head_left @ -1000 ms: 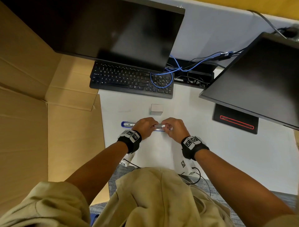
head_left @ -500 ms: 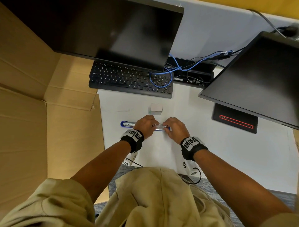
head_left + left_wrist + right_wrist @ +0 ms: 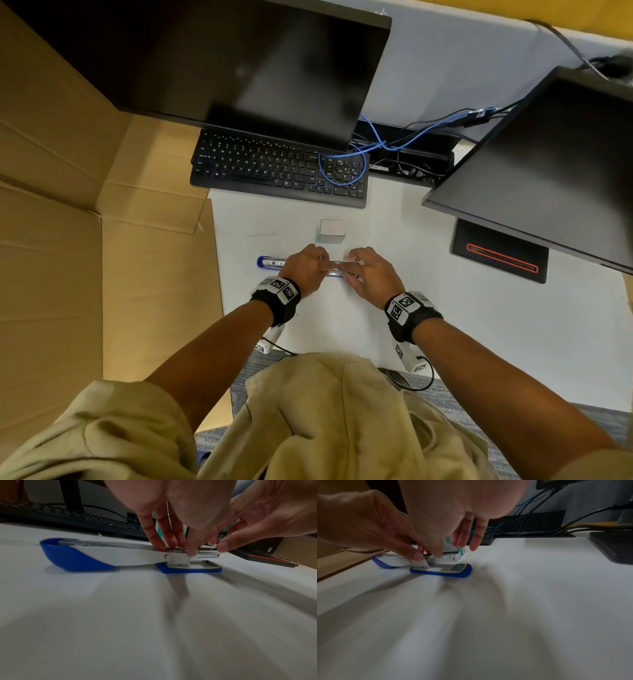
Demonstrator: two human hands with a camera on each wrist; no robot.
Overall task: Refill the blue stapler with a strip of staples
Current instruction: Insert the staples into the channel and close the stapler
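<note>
On the white desk (image 3: 479, 325) stand 2 dark monitors (image 3: 239, 68), 1 black keyboard (image 3: 274, 168) and 1 small white staple box (image 3: 332, 231). The blue-and-white plastic stapler (image 3: 96, 555) lies opened flat near the desk's front edge. The left hand (image 3: 306, 269) and right hand (image 3: 371, 274) pinch fingertips at its metal magazine (image 3: 448, 558), hiding any staple strip.

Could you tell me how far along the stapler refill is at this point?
Done: the blue stapler lies flipped open on the desk, its metal channel exposed. In hand: the left hand and the right hand pinch at that channel, apparently seating a strip. Left: closing the stapler.
</note>
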